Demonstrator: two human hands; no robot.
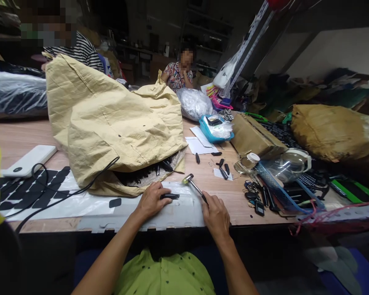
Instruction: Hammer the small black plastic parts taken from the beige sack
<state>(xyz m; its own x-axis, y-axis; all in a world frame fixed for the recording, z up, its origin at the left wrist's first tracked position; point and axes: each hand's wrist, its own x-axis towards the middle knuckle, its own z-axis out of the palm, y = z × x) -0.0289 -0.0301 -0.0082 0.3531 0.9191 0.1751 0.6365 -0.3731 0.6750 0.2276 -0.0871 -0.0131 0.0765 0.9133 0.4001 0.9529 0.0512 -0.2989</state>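
My left hand (153,199) is closed around a slim black piece (171,196) that sticks out to the right past its fingers, just above a translucent plastic sheet (178,217) at the table's front edge. In my right hand (217,213) is a small hammer (197,187), gripped by its dark handle; its head points up and left, beyond the black piece. Behind my left hand lies a large tan sack (119,123), its mouth showing many dark pieces (141,175). Several black parts (224,172) lie on the table past the hammer.
Left stand a white power bank (30,161) with a black cable and a sheet of black stickers (49,188). To the right are a blue basket (290,186), a clear jug (290,164), keys (252,190) and a cardboard box (255,133). Two people sit across the table.
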